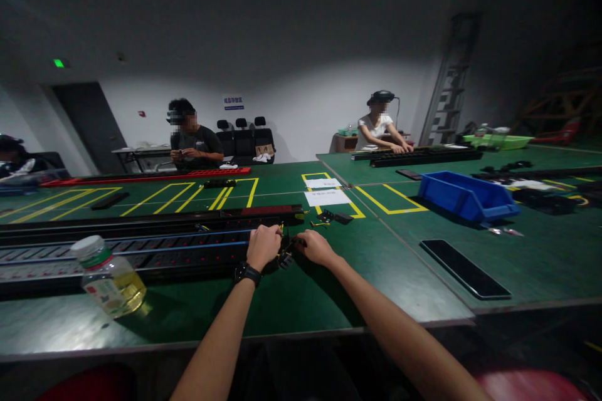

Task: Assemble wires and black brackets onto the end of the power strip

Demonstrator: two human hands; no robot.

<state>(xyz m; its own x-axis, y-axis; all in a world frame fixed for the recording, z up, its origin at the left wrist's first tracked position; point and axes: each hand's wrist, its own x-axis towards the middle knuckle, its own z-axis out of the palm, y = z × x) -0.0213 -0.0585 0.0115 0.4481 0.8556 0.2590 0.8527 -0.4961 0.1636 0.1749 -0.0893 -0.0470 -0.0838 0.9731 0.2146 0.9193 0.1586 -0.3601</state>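
Observation:
A long black rail-like housing (188, 257) with blue strips and small red dots lies across the left of the green table, its right end at my hands. My left hand (264, 244), with a black watch at the wrist, closes its fingers at that end, beside a bit of yellow wire. My right hand (316, 247) pinches a small dark part at the same spot. A small black connector-like piece (285, 259) hangs between the two hands. What exactly my left fingers grip is hidden.
A bottle (113, 282) of yellow liquid stands at front left. To the right lie a phone (463, 268) and a blue bin (465, 195). Loose black pieces (336, 217) and paper sheets (328, 198) sit beyond my hands. Co-workers (192, 141) occupy the far side.

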